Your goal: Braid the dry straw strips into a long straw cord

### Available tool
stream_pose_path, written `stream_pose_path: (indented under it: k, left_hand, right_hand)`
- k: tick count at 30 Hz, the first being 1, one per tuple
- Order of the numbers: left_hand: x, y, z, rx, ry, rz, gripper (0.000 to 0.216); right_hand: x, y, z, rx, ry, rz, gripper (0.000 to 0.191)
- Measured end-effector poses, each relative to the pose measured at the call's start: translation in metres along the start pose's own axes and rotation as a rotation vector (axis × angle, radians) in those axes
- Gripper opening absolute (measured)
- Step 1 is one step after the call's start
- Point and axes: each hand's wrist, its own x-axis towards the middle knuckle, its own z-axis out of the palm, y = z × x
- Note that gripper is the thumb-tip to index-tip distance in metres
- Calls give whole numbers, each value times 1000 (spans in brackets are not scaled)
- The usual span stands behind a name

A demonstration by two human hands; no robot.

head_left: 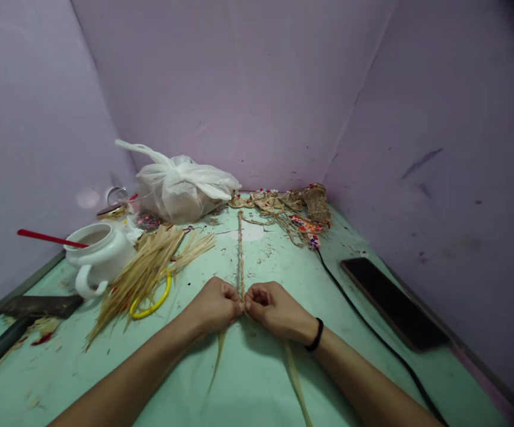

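Observation:
A thin braid of straw-coloured fibre (241, 255) runs straight from the far part of the table down to my two hands. My left hand (222, 303) pinches its near end from the left, fingertips closed. From the right, my right hand (274, 307) pinches the same spot with thumb and fingers, and the fingertips of both hands almost touch. Loose flat strands (297, 382) trail toward me from beneath my right hand, and another hangs below my left. The exact crossing of the strands is hidden by my fingers.
Left stand a white pot (101, 255) with a red stick, a bundle of dry fibre (150, 261), a yellow ring (150, 311) and a hammer-like tool (38, 308). Behind are a knotted white bag (185, 190) and braided pieces (278, 201). Right lie a phone (392, 302) and black cable (363, 326).

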Motion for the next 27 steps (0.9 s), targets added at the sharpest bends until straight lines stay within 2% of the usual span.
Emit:
stream_pose_path:
  k: [5, 10, 12, 16, 22, 27]
  left_hand:
    - [-1, -9, 3, -28, -26, 62, 12]
    - [-1, -7, 8, -90, -37, -30, 7]
    - [-1, -3, 7, -102, -30, -46, 6]
    - [-3, -2, 4, -62, 19, 53, 11]
    - [-3, -9, 2, -7, 12, 93, 13]
    - [-5, -4, 1, -51, 29, 103, 12]
  right_hand:
    - [-2, -6, -3, -7, -3, 35, 7]
    - [-1, -7, -4, -3, -11, 60, 10]
    - [-1, -7, -4, 57, -16, 86, 11]
    - [-3, -9, -6, 220, -46, 149, 11]
    - [-8, -11, -15, 428, -203, 227, 27]
    - [-5, -8, -15, 434, -109, 151, 26]
